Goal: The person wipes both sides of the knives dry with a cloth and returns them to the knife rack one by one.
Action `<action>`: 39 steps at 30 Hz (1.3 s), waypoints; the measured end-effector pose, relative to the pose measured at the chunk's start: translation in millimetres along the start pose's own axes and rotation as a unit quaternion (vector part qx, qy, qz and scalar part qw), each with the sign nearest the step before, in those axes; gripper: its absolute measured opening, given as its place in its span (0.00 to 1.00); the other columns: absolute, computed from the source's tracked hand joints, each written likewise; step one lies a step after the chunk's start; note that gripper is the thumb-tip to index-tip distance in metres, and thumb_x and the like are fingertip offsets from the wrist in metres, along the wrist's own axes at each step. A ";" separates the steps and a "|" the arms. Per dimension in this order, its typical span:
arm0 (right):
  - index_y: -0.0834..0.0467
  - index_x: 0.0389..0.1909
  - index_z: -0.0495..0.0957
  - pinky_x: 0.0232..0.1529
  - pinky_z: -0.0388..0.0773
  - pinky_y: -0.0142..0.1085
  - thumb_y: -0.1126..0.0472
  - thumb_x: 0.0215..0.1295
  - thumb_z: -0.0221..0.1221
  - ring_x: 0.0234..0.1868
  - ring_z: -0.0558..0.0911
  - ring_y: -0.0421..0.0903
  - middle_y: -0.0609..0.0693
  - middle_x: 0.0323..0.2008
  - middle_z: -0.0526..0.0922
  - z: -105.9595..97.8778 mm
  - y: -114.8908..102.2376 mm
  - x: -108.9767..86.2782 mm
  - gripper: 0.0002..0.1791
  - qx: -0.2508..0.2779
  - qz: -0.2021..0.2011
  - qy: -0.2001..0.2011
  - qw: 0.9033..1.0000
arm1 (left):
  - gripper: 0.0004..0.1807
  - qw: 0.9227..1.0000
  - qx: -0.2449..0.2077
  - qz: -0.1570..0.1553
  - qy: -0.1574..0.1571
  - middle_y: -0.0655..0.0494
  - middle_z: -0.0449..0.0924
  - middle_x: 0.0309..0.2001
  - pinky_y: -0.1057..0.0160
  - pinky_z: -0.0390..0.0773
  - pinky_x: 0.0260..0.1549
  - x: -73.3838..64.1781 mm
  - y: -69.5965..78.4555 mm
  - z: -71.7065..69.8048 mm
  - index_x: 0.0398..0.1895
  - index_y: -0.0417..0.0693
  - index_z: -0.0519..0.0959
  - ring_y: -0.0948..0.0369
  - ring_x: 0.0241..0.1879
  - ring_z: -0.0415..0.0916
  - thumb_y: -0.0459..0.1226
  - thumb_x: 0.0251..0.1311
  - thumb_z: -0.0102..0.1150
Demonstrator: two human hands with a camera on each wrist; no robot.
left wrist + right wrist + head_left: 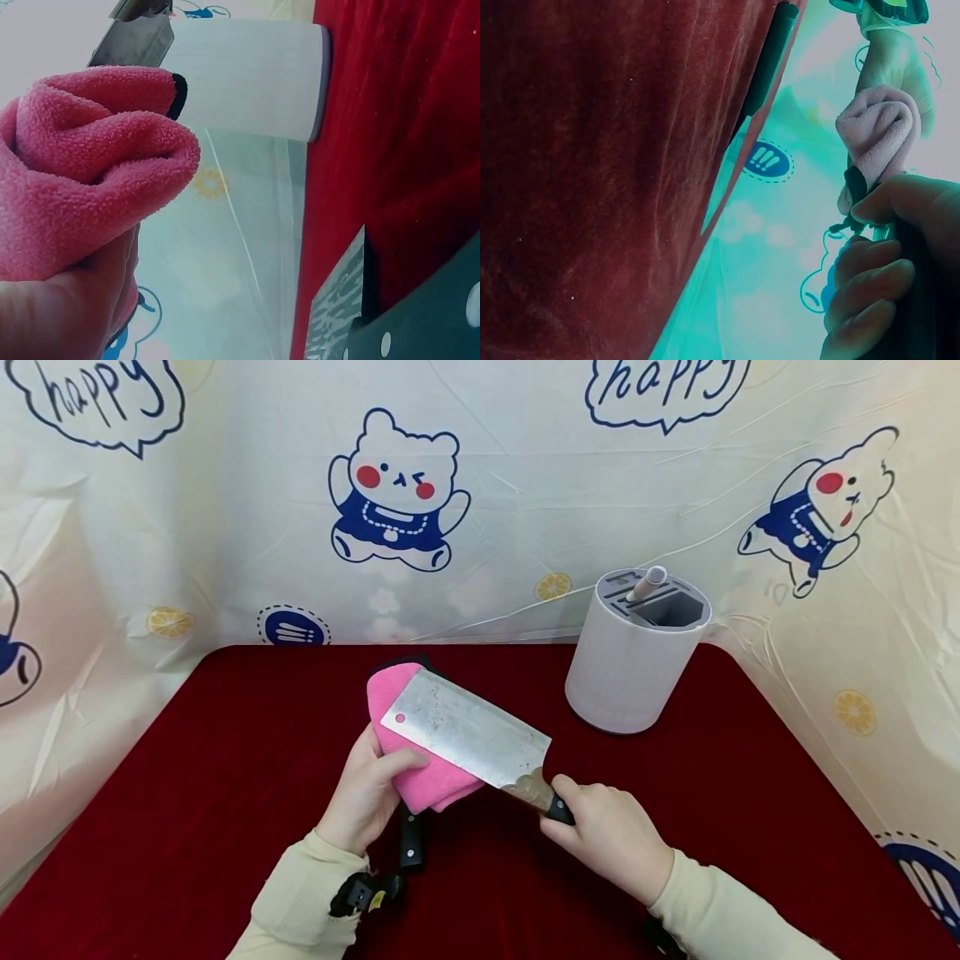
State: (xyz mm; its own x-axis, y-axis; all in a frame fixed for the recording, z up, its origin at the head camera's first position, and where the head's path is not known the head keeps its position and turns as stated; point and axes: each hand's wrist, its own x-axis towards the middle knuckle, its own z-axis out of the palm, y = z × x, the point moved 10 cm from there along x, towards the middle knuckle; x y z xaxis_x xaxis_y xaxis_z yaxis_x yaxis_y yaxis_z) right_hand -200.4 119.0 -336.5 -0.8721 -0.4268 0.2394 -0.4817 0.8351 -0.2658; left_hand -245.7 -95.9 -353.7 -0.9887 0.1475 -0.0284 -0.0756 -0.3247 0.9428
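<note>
A cleaver (468, 727) with a broad, spotted steel blade is held aloft over the table, tilted down to the right. My right hand (611, 835) grips its black handle; curled fingers show in the right wrist view. My left hand (367, 785) holds a folded pink cloth (431, 785) against the underside of the blade, thumb on top near the blade's lower edge. Its other fingers are mostly hidden behind the cloth. In the left wrist view the pink cloth (97, 157) bunches up below the cleaver (135, 41).
Below the cloth another knife's black riveted handle (411, 843) lies on the dark red tablecloth (225, 793). A white cylindrical knife block (630, 660) stands at the back right, one light handle (647, 583) poking out of its slotted top. A patterned curtain (510, 485) hangs behind.
</note>
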 end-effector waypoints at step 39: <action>0.52 0.23 0.63 0.13 0.53 0.26 0.57 0.58 0.63 0.15 0.54 0.35 0.40 0.13 0.55 -3.5 -12.4 18.4 0.17 -0.031 -0.012 -0.008 0.999 | 0.31 0.997 0.057 -0.027 -0.041 0.57 0.81 0.49 0.67 0.79 0.42 -4.1 -15.2 24.8 0.63 0.39 0.62 0.64 0.45 0.79 0.23 0.52 0.54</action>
State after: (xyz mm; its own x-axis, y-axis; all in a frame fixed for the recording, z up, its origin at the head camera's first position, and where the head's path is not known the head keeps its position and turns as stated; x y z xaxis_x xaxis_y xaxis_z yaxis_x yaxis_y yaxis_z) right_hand -210.2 102.0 -325.5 -0.8617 -0.4522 0.2301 -0.4969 0.8439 -0.2022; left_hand -237.3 -68.4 -359.7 -0.9690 0.2401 -0.0574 -0.1090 -0.2073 0.9722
